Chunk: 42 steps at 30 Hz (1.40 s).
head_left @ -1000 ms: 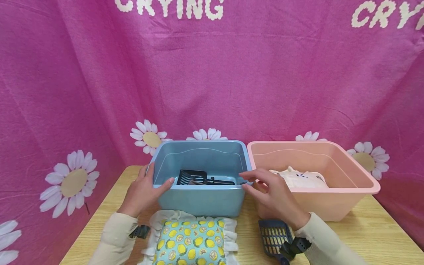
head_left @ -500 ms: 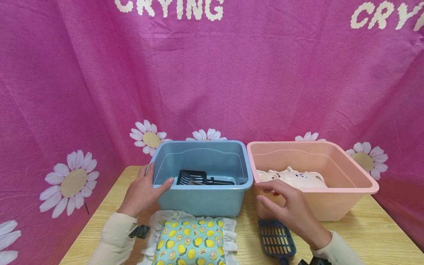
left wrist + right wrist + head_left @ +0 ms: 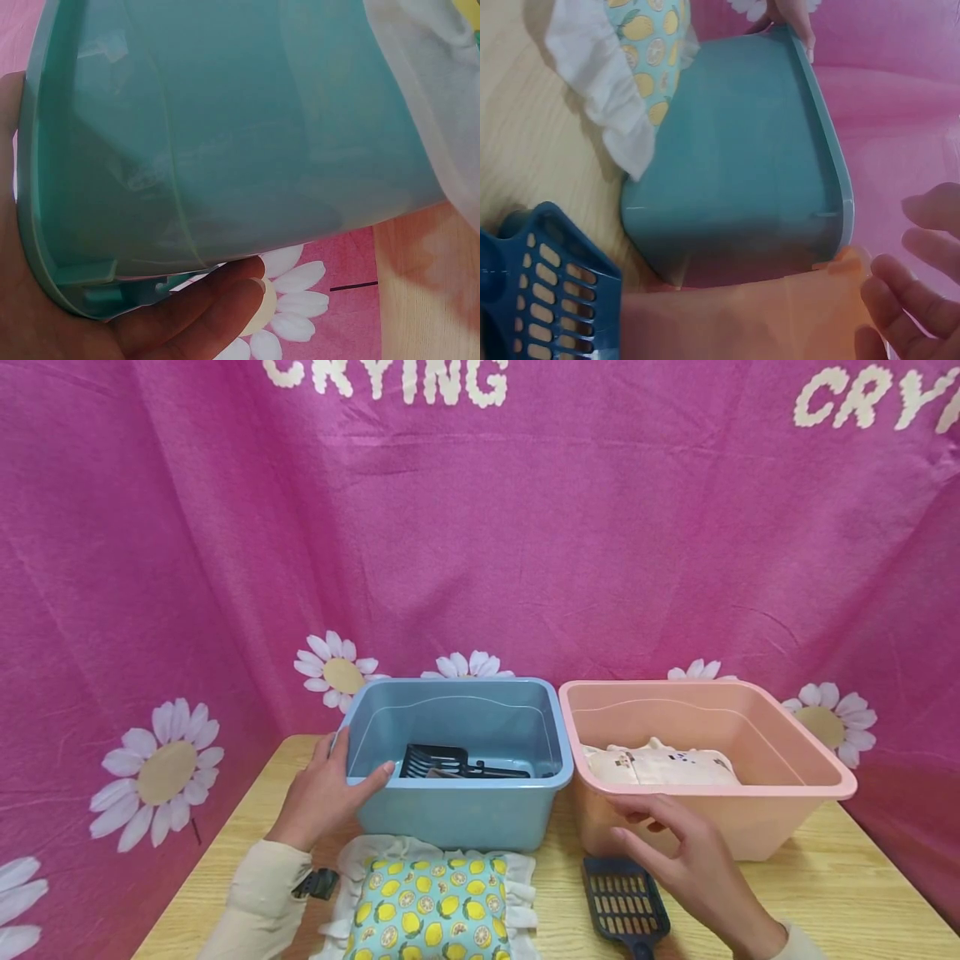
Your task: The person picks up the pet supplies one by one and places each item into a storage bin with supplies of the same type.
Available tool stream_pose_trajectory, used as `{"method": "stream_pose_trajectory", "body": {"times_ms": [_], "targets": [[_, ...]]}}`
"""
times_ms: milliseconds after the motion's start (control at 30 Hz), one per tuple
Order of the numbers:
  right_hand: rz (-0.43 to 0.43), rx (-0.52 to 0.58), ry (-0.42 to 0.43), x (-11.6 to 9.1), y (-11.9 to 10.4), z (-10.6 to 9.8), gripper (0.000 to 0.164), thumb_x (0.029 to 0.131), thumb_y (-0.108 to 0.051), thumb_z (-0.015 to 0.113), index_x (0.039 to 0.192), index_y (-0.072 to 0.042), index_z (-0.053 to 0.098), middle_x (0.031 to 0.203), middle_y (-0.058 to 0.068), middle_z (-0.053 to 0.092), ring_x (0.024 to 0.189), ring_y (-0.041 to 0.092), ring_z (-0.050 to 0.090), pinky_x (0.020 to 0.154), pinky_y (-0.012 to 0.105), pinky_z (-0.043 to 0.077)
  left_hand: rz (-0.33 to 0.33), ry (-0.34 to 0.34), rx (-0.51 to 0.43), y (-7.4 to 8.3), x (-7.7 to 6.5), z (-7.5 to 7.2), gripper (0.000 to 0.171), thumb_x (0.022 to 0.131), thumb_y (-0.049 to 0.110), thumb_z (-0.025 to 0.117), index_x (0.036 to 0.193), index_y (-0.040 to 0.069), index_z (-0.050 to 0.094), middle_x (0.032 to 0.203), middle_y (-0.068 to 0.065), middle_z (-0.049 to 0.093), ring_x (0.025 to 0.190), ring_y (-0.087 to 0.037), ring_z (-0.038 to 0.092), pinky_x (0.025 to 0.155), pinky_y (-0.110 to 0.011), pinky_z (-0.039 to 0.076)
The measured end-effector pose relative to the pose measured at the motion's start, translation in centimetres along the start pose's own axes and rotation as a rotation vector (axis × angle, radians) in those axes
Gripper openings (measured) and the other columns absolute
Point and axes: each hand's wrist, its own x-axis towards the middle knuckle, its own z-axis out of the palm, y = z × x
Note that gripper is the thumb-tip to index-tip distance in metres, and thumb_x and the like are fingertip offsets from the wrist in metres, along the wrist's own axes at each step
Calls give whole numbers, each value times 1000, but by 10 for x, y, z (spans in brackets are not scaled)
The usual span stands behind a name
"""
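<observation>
On the wooden tabletop (image 3: 561, 893), left grip (image 3: 318, 797) is clasping a blue bin (image 3: 457, 817) at its left corner, right grip (image 3: 690, 856) hanging relaxed before a pink bin (image 3: 780, 820), slotted scoop (image 3: 628, 902) lying nearby, lemon-print pillow (image 3: 435, 910) resting closer in.

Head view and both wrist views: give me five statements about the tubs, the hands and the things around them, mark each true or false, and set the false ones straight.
1. The left hand grips the blue tub at its rim. True.
2. The lemon cushion lies inside the blue tub. False: it lies on the table in front of that tub.
3. A black scoop lies inside the blue tub. True.
4. The right hand grips the dark blue scoop. False: that scoop lies on the table, apart from the hand.
5. A cream cushion is in the pink tub. True.
</observation>
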Motion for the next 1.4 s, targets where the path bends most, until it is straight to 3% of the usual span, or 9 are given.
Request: {"method": "stream_pose_trajectory", "body": {"times_ms": [533,800,1033,1300,1400], "targets": [[35,-18,-15,-35,5,3,47,72,-6,84,114,-22,69,106,-6,68,85,3,59,77,8,44,18,20,5,-1,0,0,101,83,70,54,154,8,19,150,-19,27,121,-47,47,88,-64,47],[147,-51,-42,-48,3,7,40,74,-14,84,109,-26,70,98,-16,65,82,2,58,67,21,51,34,33,-12,-2,1,2,99,82,69,55,153,9,22,149,-18,29,120,-47,48,87,-64,47],[198,-93,-7,-62,4,11,39,73,-15,84,108,-25,71,91,-19,63,80,-1,57,66,17,48,24,23,-34,-2,0,2,99,82,67,57,154,12,19,149,-18,29,121,-46,47,85,-63,48],[260,-112,1,-76,4,16,43,72,-16,85,112,-26,70,92,-18,63,81,3,58,65,21,51,36,35,-13,-2,1,2,98,83,67,56,154,10,20,148,-18,30,119,-46,49,86,-63,48],[318,-110,-21,-82,2,18,43,72,-20,86,111,-24,70,94,-14,62,81,5,56,65,22,51,30,32,-14,-2,0,2,98,83,67,56,154,10,20,148,-18,30,120,-46,49,87,-63,48]]}}
